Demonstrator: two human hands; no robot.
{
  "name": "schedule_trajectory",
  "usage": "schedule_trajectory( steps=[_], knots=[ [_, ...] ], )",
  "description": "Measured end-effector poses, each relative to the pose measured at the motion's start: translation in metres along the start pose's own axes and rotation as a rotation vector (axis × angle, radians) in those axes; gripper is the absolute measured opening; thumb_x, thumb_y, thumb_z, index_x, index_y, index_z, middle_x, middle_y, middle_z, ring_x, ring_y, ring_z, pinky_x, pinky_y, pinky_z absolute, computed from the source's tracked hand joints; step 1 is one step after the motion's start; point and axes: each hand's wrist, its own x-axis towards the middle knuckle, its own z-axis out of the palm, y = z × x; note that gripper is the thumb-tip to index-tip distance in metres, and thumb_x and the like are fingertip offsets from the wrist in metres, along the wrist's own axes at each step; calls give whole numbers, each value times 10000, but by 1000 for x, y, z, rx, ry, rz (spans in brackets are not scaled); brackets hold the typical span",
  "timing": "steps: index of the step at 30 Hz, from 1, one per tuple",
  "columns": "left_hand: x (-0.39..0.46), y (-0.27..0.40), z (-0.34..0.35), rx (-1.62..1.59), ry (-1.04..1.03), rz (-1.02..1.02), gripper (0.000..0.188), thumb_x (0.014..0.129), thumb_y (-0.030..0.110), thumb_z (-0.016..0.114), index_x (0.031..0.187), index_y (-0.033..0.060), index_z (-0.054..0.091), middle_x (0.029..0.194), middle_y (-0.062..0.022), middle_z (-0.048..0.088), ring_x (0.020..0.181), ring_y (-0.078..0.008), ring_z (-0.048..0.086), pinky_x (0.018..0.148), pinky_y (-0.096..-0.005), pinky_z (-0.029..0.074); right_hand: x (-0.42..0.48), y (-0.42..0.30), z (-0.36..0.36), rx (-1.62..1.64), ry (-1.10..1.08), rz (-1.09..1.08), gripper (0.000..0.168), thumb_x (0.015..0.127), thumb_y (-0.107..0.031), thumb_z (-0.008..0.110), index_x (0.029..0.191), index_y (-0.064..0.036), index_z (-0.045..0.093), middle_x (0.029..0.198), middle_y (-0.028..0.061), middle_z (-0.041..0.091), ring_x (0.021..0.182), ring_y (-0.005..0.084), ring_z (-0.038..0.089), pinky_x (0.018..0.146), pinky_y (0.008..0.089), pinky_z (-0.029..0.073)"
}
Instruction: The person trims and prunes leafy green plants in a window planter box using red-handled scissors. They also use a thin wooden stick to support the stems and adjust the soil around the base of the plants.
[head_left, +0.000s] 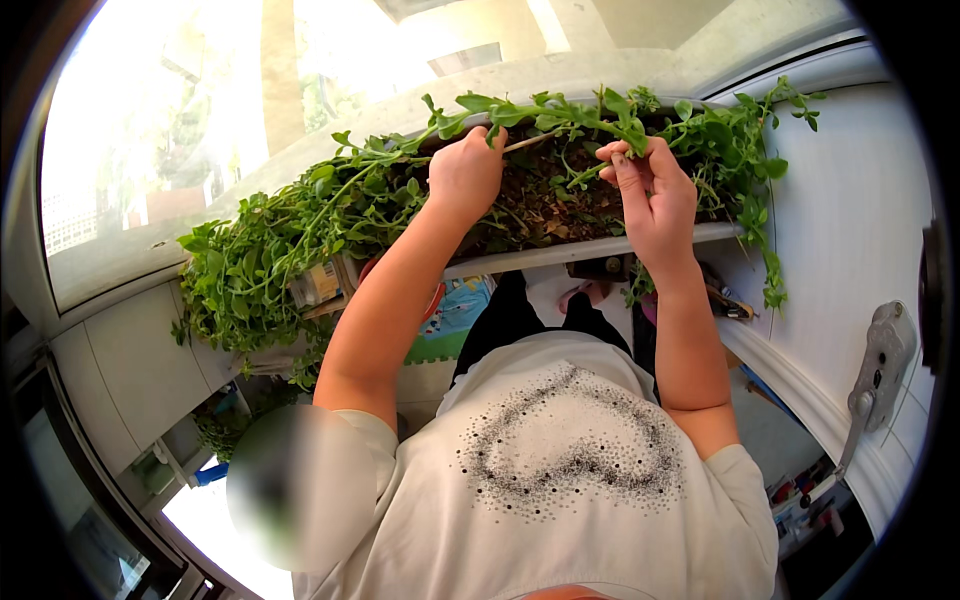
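Observation:
A long planter box (540, 256) with a pale rim holds trailing green plants (255, 255) and dark soil (544, 214) strewn with dry leaf bits. Over its middle, my left hand (469, 172) is closed around a long leafy stem, and a bare tan stem (532, 141) runs from the fist to the right. My right hand (660, 199) pinches a green stem (589, 175) between thumb and fingers, close under a leafy shoot (630, 135). The left fingertips are hidden behind the fist.
Window glass (360, 67) rises just behind the planter. Foliage spills over both ends, and a small carton (321, 283) sits beneath it at left. A colourful mat (457, 315) lies on the floor below. A metal hand crank (877, 375) is mounted on the right.

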Motion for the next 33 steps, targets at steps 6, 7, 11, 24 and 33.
schedule_trajectory(
  steps=[6,7,11,24,33],
  knots=[
    [-20,5,-15,-92,-79,58,113,838,105,582,946,74,590,805,-67,624,721,-266,661,558,-361,524,0,-1,0,-12,-8,9,86,948,-74,549,992,-5,573,895,73,692,749,134,671,684,260,528],
    [-23,3,-14,-58,-112,56,114,833,100,582,944,75,589,812,-70,627,725,-267,663,559,-362,525,0,-1,1,-7,-12,18,84,948,-72,548,991,-4,573,896,73,692,749,134,671,685,260,528],
    [-27,4,-15,24,-154,41,173,824,86,576,995,84,604,884,-86,639,729,-266,666,559,-359,527,0,1,6,18,-29,23,80,946,-67,547,988,-3,571,895,72,692,751,132,671,686,260,529],
    [-23,4,-9,-119,61,133,107,809,108,615,915,120,618,849,-49,619,654,-265,645,523,-368,499,2,1,5,2,-22,34,83,944,-72,551,986,-2,570,897,72,695,754,136,675,683,262,531],
    [6,7,-1,-23,-89,114,75,820,84,571,879,94,616,869,-115,624,704,-279,659,534,-381,511,-2,-2,-2,-37,-20,21,87,943,-77,556,982,-2,571,893,78,694,751,141,676,683,261,531]
  ],
)
